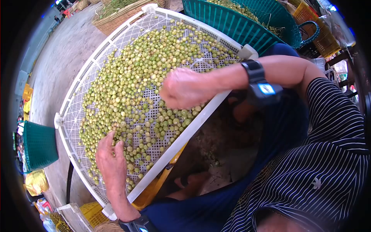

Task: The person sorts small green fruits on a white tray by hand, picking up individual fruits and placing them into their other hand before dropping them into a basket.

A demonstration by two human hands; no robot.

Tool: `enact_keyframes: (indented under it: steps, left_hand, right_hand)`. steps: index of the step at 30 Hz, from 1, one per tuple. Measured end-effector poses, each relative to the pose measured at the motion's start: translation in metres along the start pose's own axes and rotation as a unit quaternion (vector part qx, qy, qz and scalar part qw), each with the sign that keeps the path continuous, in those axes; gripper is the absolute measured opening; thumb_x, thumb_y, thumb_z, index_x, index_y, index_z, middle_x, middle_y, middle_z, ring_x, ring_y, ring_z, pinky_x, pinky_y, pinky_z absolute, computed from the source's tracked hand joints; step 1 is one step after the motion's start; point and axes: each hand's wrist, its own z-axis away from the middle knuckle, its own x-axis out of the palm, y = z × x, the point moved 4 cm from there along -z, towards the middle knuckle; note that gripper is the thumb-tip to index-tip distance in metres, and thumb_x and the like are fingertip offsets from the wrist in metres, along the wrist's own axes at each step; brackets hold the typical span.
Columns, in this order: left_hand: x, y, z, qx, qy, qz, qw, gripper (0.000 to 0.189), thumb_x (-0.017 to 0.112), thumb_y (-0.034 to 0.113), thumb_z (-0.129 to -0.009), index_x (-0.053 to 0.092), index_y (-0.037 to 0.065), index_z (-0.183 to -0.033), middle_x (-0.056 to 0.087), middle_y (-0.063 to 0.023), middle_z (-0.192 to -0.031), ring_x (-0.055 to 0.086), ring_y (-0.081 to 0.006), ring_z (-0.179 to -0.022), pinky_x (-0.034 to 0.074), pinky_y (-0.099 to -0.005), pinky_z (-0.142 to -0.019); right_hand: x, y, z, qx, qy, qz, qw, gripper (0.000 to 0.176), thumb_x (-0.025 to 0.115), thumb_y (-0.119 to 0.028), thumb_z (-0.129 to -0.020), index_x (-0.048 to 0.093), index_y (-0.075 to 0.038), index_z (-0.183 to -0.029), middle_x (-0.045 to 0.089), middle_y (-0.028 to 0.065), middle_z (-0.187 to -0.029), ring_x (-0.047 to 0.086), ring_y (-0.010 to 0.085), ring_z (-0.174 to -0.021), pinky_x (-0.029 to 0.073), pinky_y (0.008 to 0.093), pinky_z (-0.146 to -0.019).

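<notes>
Small round yellow-green fruits (pixel 131 69) lie spread over a white perforated plastic tray (pixel 176 152). At the tray's near left, my left hand (pixel 112 156) rests among the fruits, its thumb and forefinger apart and no fruit visibly held. My right hand (pixel 185 88) is over the middle of the tray, near a patch where the perforated base shows through. Motion smears its fingers, and whatever may be in them is hidden. Some larger green fruits (pixel 170 121) sit between the two hands, along the near rim.
Beyond the tray stands a green basket (pixel 228 23) with more fruits and stems. A wicker basket (pixel 119 17) holds greenery at the far side. Another green basket (pixel 38 145) is on the floor at left. A yellow crate (pixel 154 189) shows under the tray's near edge.
</notes>
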Motion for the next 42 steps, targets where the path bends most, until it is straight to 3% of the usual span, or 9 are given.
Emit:
enact_keyframes:
  steps: [12, 14, 18, 20, 23, 25, 27, 37, 42]
  left_hand:
    - [0.001, 0.001, -0.001, 0.006, -0.010, 0.008, 1.000, 0.030, 0.060, 0.007, -0.078, 0.059, -0.002, -0.107, 0.060, -0.0203, -0.102, 0.057, -0.0335, -0.095, 0.043, -0.0388, -0.086]
    - [0.000, -0.003, 0.001, -0.011, -0.004, 0.027, 1.000, 0.030, 0.060, 0.007, -0.078, 0.059, -0.002, -0.107, 0.060, -0.0202, -0.102, 0.057, -0.0335, -0.095, 0.043, -0.0389, -0.086]
    - [-0.002, -0.008, 0.002, -0.006, 0.002, 0.026, 1.000, 0.030, 0.059, 0.008, -0.081, 0.059, -0.001, -0.110, 0.059, -0.0179, -0.102, 0.058, -0.0273, -0.090, 0.045, -0.0352, -0.077]
    - [-0.003, -0.008, 0.001, 0.007, 0.004, 0.019, 1.000, 0.030, 0.058, 0.008, -0.083, 0.058, 0.000, -0.112, 0.059, -0.0158, -0.102, 0.059, -0.0211, -0.085, 0.047, -0.0314, -0.069]
    - [-0.004, -0.001, 0.001, 0.036, 0.002, 0.000, 0.999, 0.030, 0.058, 0.009, -0.083, 0.058, -0.001, -0.112, 0.059, -0.0159, -0.103, 0.059, -0.0207, -0.085, 0.047, -0.0314, -0.069]
    - [-0.003, 0.002, 0.001, -0.002, -0.003, 0.020, 1.000, 0.029, 0.058, 0.006, -0.079, 0.058, -0.002, -0.106, 0.059, -0.0210, -0.102, 0.057, -0.0344, -0.095, 0.043, -0.0403, -0.085]
    - [-0.004, 0.004, 0.001, 0.011, 0.000, 0.014, 1.000, 0.029, 0.058, 0.006, -0.079, 0.058, -0.003, -0.106, 0.059, -0.0212, -0.102, 0.057, -0.0346, -0.095, 0.043, -0.0405, -0.086]
    - [-0.005, 0.005, 0.003, 0.017, 0.011, 0.012, 1.000, 0.029, 0.059, 0.006, -0.078, 0.059, -0.002, -0.106, 0.059, -0.0207, -0.101, 0.057, -0.0340, -0.094, 0.043, -0.0401, -0.085]
    - [-0.004, 0.000, 0.004, 0.026, 0.016, 0.008, 0.999, 0.029, 0.058, 0.006, -0.079, 0.059, -0.001, -0.106, 0.060, -0.0197, -0.100, 0.057, -0.0335, -0.092, 0.043, -0.0397, -0.083]
  right_hand:
    - [0.059, 0.044, -0.099, -0.064, 0.041, 0.163, 0.984, 0.017, 0.043, 0.003, -0.069, 0.054, -0.005, -0.059, 0.053, 0.0081, -0.061, 0.046, 0.0145, -0.046, 0.038, 0.0304, -0.039]
    - [0.048, 0.068, -0.111, 0.099, -0.083, 0.067, 0.989, 0.016, 0.043, 0.003, -0.069, 0.054, -0.005, -0.060, 0.057, 0.0076, -0.063, 0.054, 0.0139, -0.053, 0.042, 0.0289, -0.044]
    - [0.028, 0.095, -0.093, 0.143, -0.061, -0.206, 0.966, 0.016, 0.045, -0.004, -0.070, 0.058, -0.005, -0.060, 0.058, 0.0129, -0.063, 0.058, 0.0181, -0.055, 0.047, 0.0319, -0.046]
    - [0.035, 0.094, -0.087, -0.064, 0.102, -0.094, 0.988, 0.016, 0.044, 0.000, -0.067, 0.056, -0.003, -0.057, 0.054, 0.0089, -0.057, 0.053, 0.0147, -0.050, 0.043, 0.0300, -0.040]
    - [0.030, 0.059, -0.086, 0.063, -0.098, 0.112, 0.987, 0.014, 0.047, 0.001, -0.068, 0.060, -0.003, -0.064, 0.059, 0.0115, -0.063, 0.057, 0.0175, -0.053, 0.046, 0.0335, -0.042]
    - [0.043, 0.054, -0.079, 0.093, -0.089, 0.132, 0.983, 0.012, 0.046, 0.003, -0.062, 0.055, -0.001, -0.056, 0.060, 0.0130, -0.057, 0.061, 0.0235, -0.053, 0.041, 0.0342, -0.038]
    - [0.038, 0.046, -0.073, 0.030, 0.026, 0.167, 0.985, 0.009, 0.049, 0.000, -0.062, 0.057, 0.002, -0.059, 0.059, 0.0194, -0.059, 0.061, 0.0310, -0.054, 0.043, 0.0390, -0.040]
    - [0.043, 0.047, -0.084, -0.002, -0.145, 0.211, 0.967, 0.013, 0.052, 0.000, -0.066, 0.060, 0.004, -0.074, 0.063, 0.0197, -0.077, 0.064, 0.0335, -0.073, 0.052, 0.0406, -0.060]
    - [0.042, 0.044, -0.086, -0.072, -0.079, 0.197, 0.975, 0.012, 0.049, 0.001, -0.070, 0.060, 0.004, -0.073, 0.063, 0.0174, -0.075, 0.063, 0.0326, -0.071, 0.051, 0.0402, -0.063]
